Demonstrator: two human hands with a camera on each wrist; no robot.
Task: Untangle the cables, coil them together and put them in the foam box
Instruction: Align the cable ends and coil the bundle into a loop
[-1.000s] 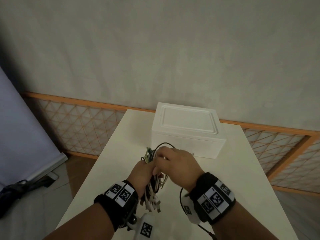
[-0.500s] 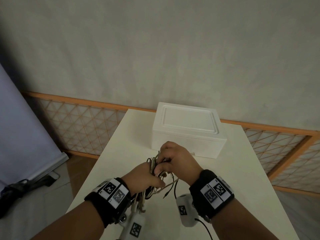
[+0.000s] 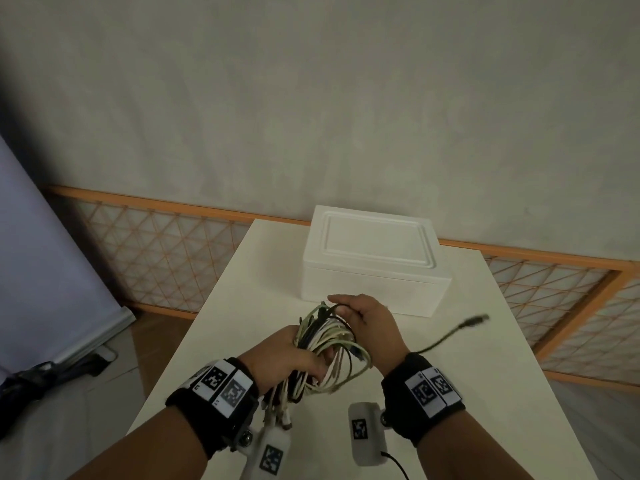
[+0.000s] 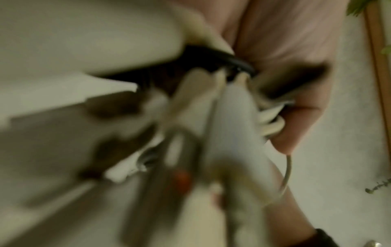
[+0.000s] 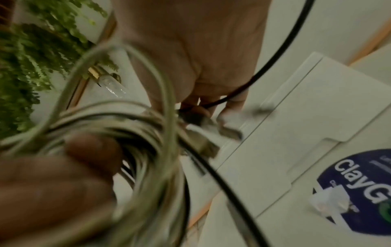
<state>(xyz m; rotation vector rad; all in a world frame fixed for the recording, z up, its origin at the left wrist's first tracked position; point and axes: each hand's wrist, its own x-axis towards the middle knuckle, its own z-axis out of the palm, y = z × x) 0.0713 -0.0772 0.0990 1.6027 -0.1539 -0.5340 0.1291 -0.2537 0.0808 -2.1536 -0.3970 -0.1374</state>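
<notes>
Cables (image 3: 323, 344) — bundle running toward box (image 3: 375, 268) — gripped by both hands.

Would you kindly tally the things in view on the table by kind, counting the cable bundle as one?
White foam box with its lid on: 1
Bundle of white, pale green and black cables, gripped by both hands, one black end swinging free to the right; single cables cannot be counted: 1
Total: 2
</notes>
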